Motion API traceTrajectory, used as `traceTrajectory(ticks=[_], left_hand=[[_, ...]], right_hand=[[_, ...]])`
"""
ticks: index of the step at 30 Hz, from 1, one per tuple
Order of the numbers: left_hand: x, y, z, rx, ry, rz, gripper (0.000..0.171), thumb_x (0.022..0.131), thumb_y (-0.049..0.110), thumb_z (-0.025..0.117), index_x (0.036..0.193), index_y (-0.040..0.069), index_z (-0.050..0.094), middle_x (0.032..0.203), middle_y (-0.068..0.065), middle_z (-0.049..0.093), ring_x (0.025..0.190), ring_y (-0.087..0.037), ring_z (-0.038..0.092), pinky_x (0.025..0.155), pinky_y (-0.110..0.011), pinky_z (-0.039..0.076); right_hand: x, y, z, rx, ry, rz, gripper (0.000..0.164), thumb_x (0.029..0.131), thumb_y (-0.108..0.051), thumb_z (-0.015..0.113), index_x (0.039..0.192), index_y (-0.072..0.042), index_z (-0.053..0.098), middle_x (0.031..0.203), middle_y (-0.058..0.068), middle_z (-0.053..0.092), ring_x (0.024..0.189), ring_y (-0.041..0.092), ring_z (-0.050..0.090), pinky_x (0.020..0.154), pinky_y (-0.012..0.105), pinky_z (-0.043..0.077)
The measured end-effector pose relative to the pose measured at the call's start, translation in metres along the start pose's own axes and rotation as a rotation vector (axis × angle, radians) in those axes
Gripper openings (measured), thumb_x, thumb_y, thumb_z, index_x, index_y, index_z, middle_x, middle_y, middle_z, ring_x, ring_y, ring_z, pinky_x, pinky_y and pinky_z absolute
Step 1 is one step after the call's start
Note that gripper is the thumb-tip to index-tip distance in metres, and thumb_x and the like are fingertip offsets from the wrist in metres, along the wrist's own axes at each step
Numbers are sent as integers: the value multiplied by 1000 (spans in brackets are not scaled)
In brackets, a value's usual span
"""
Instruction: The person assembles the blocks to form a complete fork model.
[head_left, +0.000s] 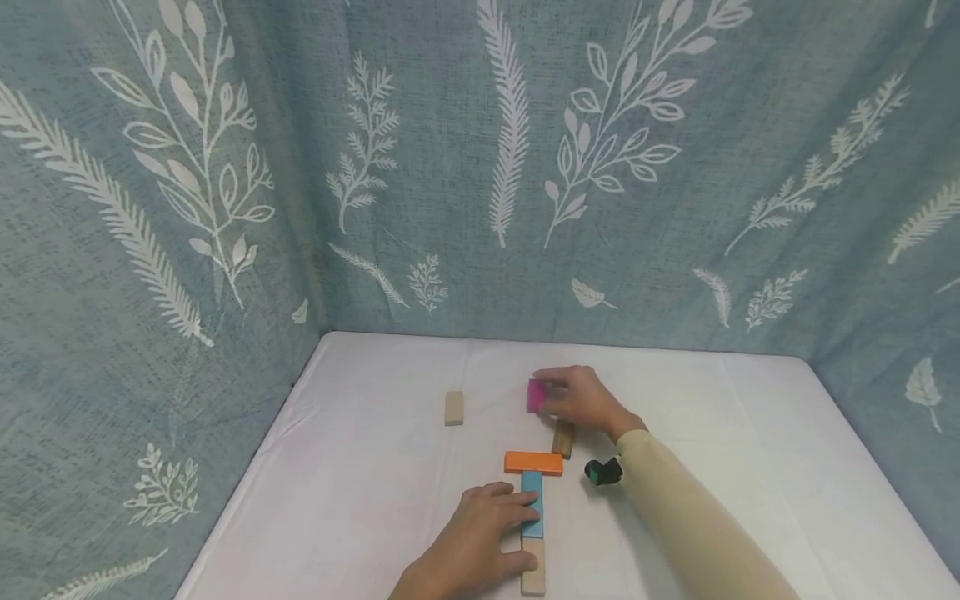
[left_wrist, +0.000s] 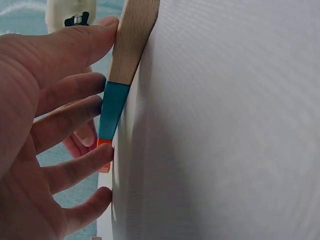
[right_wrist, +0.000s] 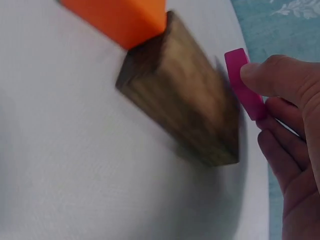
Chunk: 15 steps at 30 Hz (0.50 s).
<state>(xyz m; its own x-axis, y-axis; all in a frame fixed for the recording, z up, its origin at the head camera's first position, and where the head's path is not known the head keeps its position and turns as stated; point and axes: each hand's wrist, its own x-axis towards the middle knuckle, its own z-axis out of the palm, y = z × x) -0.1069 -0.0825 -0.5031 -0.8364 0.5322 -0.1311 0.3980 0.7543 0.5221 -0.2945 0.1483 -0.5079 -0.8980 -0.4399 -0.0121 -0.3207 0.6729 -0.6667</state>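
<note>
"Left of the middle in the head view, what comes first?"

"A pale block (head_left: 454, 408), alone on the white table (head_left: 360, 467), with its long axis running up and down the frame. Then, at the lower middle, comes the left hand (head_left: 480, 537)."

"Does it have hold of something?"

"I see no grip. Its fingers are spread and softly bent; two of them reach over the blue block (head_left: 532, 506), and the thumb rests against the wooden block (head_left: 533, 567) below."

"How do these two blocks lie?"

"End to end, in one line up the frame. At the upper end of this line lies the orange block (head_left: 533, 463), crosswise, like the top of a letter T."

"And the pink block (head_left: 536, 396)?"

"It is above the orange block, apart from it, just right of the middle. The right hand (head_left: 581, 396) pinches it between thumb and fingers, so this hand is the nearer one; the left is well below."

"Which way does it point?"

"From the right fingers it lies to the left, and this relation matters most, I think. Its long axis seems to go up and down the frame, but the fingers cover a part. Whether it touches the table, I cannot tell."

"Further right?"

"The brown block (head_left: 563, 439), its lower end at the orange block's right end, then the sleeve (head_left: 690, 508)."
</note>
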Motion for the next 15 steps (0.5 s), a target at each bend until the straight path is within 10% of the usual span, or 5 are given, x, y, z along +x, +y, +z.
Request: traceTrajectory(ticks=[15], left_hand=[[-2, 0, 3, -9, 44, 34, 48, 91, 43, 88, 136, 28, 79, 151, 12, 69, 146, -29, 57, 120, -63, 46]], right_hand=[[-24, -25, -2, -38, -20, -13, 49, 96, -23, 85, 144, -23, 74, 147, 4, 73, 141, 35, 65, 117, 59, 54]])
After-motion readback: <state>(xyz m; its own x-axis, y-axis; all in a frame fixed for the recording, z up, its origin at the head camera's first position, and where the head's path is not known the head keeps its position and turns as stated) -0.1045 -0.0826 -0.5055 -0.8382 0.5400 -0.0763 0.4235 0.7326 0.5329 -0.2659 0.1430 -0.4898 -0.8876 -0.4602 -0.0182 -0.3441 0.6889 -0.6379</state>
